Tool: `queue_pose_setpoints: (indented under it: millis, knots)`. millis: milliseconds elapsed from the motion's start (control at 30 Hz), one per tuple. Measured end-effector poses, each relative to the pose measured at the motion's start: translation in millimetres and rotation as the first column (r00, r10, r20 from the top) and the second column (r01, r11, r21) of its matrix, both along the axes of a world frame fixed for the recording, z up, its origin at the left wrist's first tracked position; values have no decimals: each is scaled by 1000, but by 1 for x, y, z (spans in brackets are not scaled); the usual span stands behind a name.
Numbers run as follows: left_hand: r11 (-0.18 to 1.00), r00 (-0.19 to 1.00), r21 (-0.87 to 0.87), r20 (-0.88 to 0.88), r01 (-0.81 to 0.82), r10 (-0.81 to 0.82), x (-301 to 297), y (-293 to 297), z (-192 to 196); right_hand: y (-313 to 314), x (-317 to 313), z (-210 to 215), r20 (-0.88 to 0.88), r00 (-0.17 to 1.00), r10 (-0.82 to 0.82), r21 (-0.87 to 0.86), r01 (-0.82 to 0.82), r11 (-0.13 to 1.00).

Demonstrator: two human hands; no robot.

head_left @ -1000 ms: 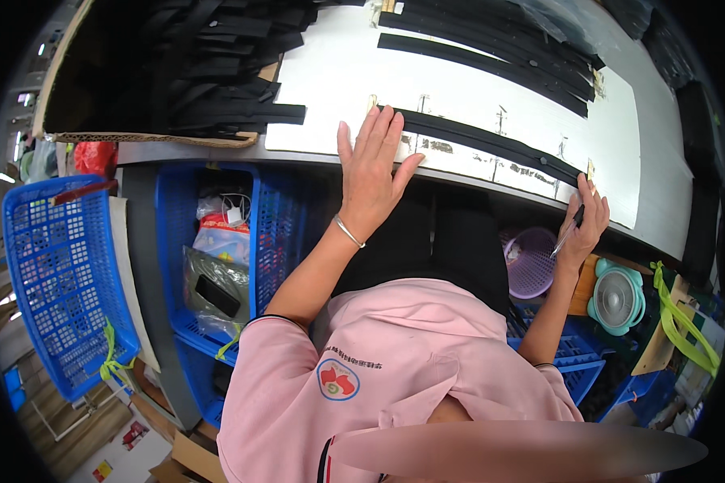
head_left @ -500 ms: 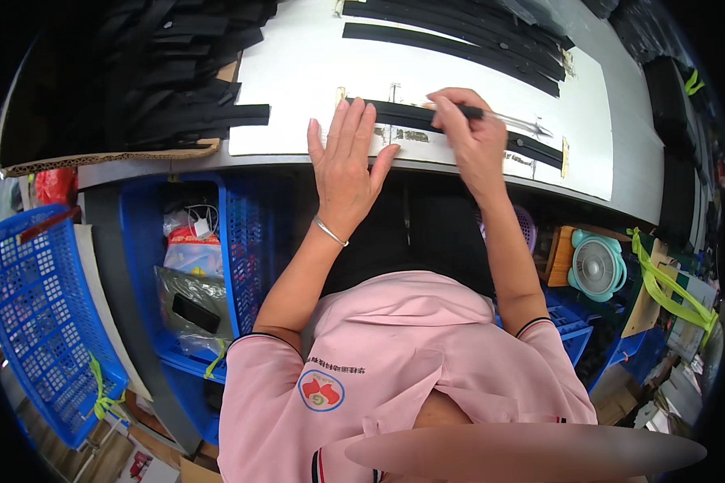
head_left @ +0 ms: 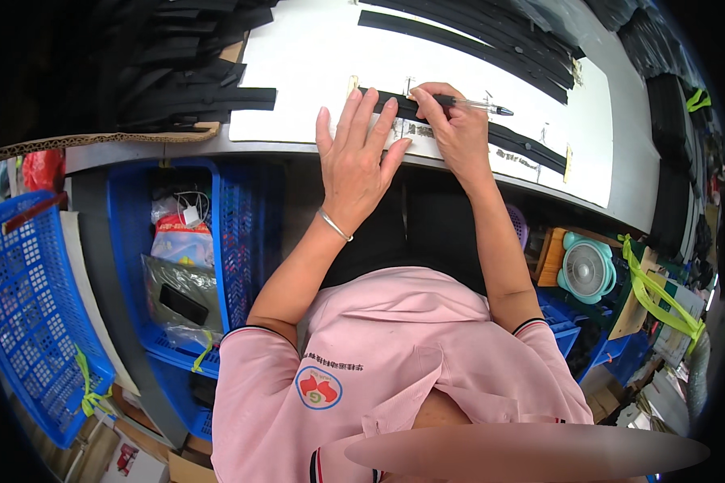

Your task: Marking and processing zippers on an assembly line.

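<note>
Left hand (head_left: 354, 161) flat, fingers spread apart, pressing black strip (head_left: 532, 145) against white table (head_left: 298, 72), apparently to keep it from sliding. Right hand (head_left: 451, 129) fingers clamped around clear ballpoint pen (head_left: 469, 103), tip pointing right, held low over strip just beside left fingertips. Strip lies diagonally near table's front edge. More black strips (head_left: 475, 40) lie in parallel further back; loose heap (head_left: 177, 72) at left. Under table: blue crate (head_left: 217, 241) with bags, teal fan (head_left: 586, 270).
</note>
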State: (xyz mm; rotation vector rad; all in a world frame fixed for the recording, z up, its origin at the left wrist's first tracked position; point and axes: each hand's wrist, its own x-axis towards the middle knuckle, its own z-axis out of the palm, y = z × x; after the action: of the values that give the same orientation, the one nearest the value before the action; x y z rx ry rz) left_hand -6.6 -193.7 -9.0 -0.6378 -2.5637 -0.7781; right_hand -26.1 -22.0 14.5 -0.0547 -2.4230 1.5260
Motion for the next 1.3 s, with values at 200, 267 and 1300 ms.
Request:
queue_pose_setpoints:
  millis: [200, 267, 1300]
  knots:
    - [1000, 1000, -13, -5, -4, 4, 0, 0, 0, -1, 2, 4, 33, 999, 11, 35, -12, 999]
    - [1000, 1000, -16, 1, -4, 4, 0, 0, 1, 0, 2, 4, 15, 1000, -9, 3, 9, 1000]
    - [999, 999, -49, 51, 9, -7, 1, 1, -1, 86, 41, 0, -130, 970, -206, 96, 219, 971]
